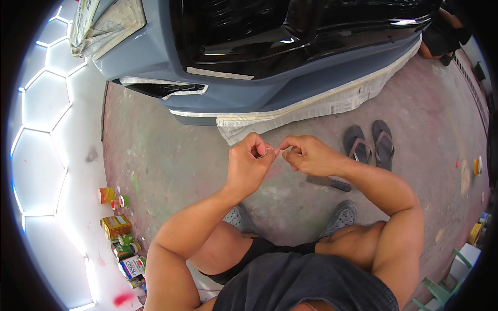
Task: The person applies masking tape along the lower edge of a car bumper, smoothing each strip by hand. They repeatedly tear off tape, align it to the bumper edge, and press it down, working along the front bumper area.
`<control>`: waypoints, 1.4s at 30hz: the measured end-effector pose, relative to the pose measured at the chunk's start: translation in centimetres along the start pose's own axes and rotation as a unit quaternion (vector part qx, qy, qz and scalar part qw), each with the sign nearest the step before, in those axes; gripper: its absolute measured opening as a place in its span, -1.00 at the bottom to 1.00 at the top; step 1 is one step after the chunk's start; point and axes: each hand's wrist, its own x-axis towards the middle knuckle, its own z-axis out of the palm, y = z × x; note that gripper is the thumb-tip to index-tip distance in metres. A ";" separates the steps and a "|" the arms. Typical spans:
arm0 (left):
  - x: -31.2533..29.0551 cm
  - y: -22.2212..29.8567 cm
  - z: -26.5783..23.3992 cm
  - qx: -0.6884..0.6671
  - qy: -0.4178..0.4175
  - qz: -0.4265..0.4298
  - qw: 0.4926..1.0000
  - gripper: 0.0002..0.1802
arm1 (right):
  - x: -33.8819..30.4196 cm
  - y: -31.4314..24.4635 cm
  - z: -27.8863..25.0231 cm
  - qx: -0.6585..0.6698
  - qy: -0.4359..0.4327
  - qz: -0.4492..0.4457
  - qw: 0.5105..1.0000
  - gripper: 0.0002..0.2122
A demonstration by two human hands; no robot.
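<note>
My left hand and my right hand meet in front of me, fingertips nearly touching. Both are closed in a pinch on a small pale strip, mostly covered by my fingers; its kind is too small to tell. Just beyond them is the grey-blue front bumper of a car with a glossy black grille area. Newspaper is taped along the bumper's lower edge. A strip of masking tape lies along the grille's lower border, and more tape frames the vent at left.
Sandals and a dark-handled scraper-like tool lie on the floor at right. Paint cans line the lit wall at left. Folded newspaper covers the car's far left corner. Another person is at the far right.
</note>
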 end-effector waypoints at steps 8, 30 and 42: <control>-0.3 0.9 0.4 0.006 0.050 0.037 0.998 -0.57 | -0.6 -0.6 0.1 0.100 -0.019 0.016 0.995 -0.68; -0.5 3.4 0.3 -0.058 0.031 0.002 0.998 -0.57 | -0.5 -0.3 -0.5 0.155 -0.059 0.050 0.985 -0.71; 0.5 1.9 2.3 0.082 0.002 0.038 0.996 -0.57 | -2.7 1.2 0.3 0.147 0.066 0.047 0.986 -0.69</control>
